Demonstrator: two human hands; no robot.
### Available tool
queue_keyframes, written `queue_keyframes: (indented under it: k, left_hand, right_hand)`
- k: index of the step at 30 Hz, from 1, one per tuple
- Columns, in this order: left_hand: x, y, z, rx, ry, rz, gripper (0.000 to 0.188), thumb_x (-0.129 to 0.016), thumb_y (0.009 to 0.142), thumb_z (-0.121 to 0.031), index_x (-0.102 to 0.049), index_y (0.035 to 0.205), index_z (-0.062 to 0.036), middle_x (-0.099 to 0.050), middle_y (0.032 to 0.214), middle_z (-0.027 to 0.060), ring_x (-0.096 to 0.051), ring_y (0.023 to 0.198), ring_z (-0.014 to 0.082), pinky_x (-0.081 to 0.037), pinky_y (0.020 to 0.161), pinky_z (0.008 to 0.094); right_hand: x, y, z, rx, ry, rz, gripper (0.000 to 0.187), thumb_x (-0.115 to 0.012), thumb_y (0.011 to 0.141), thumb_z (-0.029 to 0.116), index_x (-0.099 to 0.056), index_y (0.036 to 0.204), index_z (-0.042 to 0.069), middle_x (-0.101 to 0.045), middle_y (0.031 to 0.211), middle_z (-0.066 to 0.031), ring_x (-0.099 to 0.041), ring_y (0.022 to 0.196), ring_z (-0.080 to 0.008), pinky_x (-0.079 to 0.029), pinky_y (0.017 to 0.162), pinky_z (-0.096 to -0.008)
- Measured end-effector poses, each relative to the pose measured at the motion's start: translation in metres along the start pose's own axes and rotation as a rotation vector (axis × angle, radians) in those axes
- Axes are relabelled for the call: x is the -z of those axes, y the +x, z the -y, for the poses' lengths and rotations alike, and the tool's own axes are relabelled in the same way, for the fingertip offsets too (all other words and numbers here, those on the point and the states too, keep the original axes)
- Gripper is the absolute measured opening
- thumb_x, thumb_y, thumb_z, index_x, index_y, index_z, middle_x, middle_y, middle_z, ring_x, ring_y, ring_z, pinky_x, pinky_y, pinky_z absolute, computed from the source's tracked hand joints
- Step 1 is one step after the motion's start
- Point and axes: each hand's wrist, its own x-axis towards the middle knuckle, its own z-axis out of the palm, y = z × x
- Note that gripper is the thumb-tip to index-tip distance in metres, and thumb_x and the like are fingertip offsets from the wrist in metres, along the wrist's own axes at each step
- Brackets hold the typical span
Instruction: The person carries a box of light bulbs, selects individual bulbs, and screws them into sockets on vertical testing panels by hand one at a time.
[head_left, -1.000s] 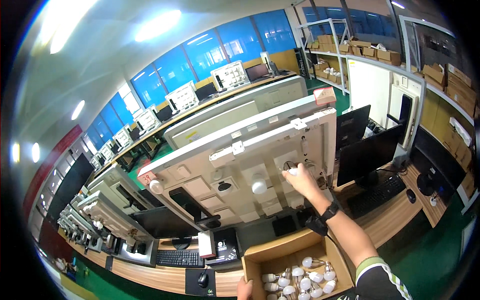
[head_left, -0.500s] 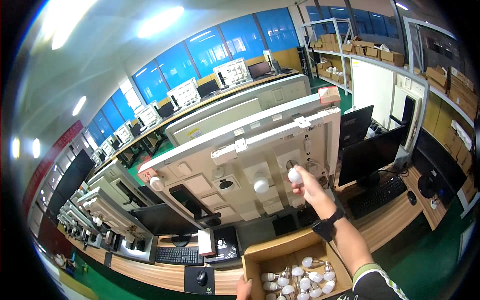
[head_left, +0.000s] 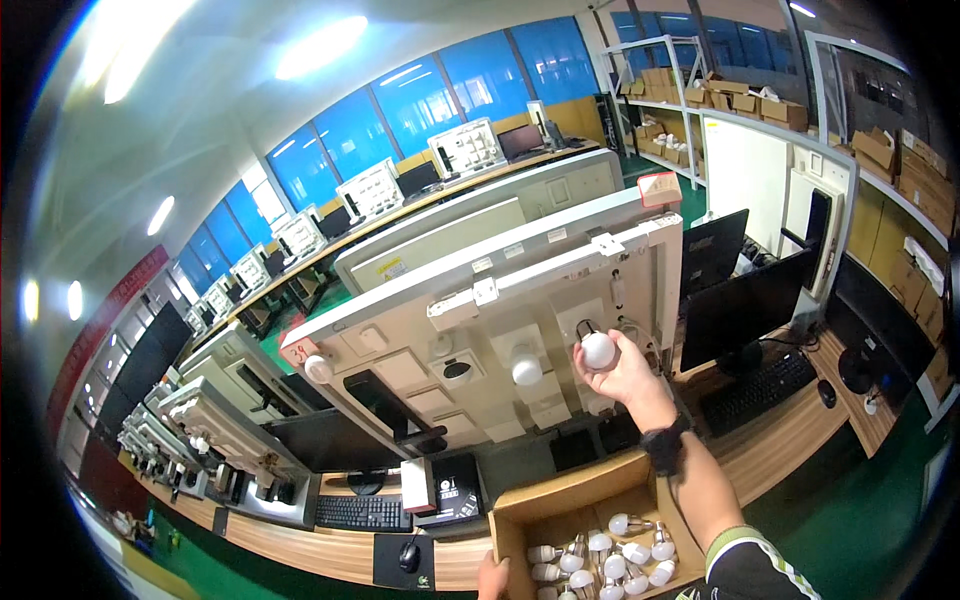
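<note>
Item: one white-globed bulb (head_left: 598,351), located in front of the right half of the white fixture panel (head_left: 560,290). The globe is turned away from the panel; the long axis appears to be pointed toward the panel's face, though the base is hidden. A dark looped fitting (head_left: 586,327) on the panel is seen just behind the bulb's upper left; whether the two are touching cannot be told.

Right hand (head_left: 632,375): fingers curled partly closed, the bulb held between thumb and fingers, the globe set to the hand's upper left. The bulb is nearer to this hand by far.

Left hand (head_left: 492,577): placed well below the panel, against the left wall of a cardboard box (head_left: 530,500); how firmly the wall is gripped cannot be told.

Box contents: loose bulbs (head_left: 605,560), stored below the panel's right half.

Adjacent: a round white lamp (head_left: 525,365) mounted on the panel, left of the held bulb; a black monitor (head_left: 740,312), stationed right of the panel; a keyboard (head_left: 362,513), below the panel's left half.
</note>
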Motion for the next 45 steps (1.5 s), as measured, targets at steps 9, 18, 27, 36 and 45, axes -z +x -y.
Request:
queue_keyframes:
  k: [9,18,27,36,45]
  left_hand:
    - [0.012,-0.006,-0.043,-0.020,0.069,0.053,0.051,-0.062,0.084,-0.031,-0.054,0.123,0.0014,-0.064,0.109,0.0280,-0.061,0.102,0.0416,-0.049,0.087,0.0442]
    - [0.007,-0.007,-0.032,-0.030,0.096,0.004,0.048,-0.061,0.084,-0.030,-0.056,0.122,-0.0017,-0.063,0.109,0.0277,-0.061,0.100,0.0425,-0.050,0.085,0.0464]
    - [0.018,-0.011,-0.060,0.114,0.026,0.070,0.041,-0.064,0.082,-0.026,-0.061,0.116,-0.0027,-0.067,0.103,0.0239,-0.062,0.103,0.0400,-0.049,0.088,0.0424]
    - [0.012,-0.007,-0.044,0.079,0.012,0.049,0.042,-0.064,0.083,-0.022,-0.059,0.118,-0.0008,-0.067,0.102,0.0251,-0.063,0.102,0.0401,-0.049,0.088,0.0429]
    - [0.021,-0.008,-0.044,0.082,-0.011,0.085,0.043,-0.063,0.083,-0.024,-0.058,0.119,-0.0002,-0.066,0.106,0.0252,-0.062,0.103,0.0402,-0.049,0.088,0.0435]
  right_hand:
    - [-0.006,-0.004,-0.007,0.644,-1.400,-0.364,0.048,-0.064,0.088,0.041,-0.049,0.106,-0.001,-0.063,0.091,-0.0190,-0.065,0.075,-0.0293,-0.053,0.066,-0.0404]
    - [-0.017,-0.018,-0.020,0.956,-1.972,-0.539,0.054,-0.076,0.078,0.027,-0.047,0.114,0.000,-0.053,0.107,-0.0227,-0.057,0.097,-0.0433,-0.048,0.080,-0.0499]
    - [-0.011,-0.013,-0.028,1.102,-1.979,-0.581,0.056,-0.075,0.080,0.024,-0.044,0.122,0.001,-0.051,0.112,-0.0216,-0.056,0.098,-0.0388,-0.050,0.080,-0.0471]
    - [0.006,-0.003,0.005,0.151,-0.211,0.029,0.042,-0.053,0.096,0.038,-0.051,0.106,-0.002,-0.061,0.095,-0.0160,-0.066,0.088,-0.0259,-0.059,0.064,-0.0357]
    - [-0.031,-0.028,-0.025,0.886,-2.035,-0.435,0.061,-0.073,0.079,0.023,-0.041,0.126,0.002,-0.048,0.111,-0.0291,-0.055,0.100,-0.0461,-0.049,0.084,-0.0517]
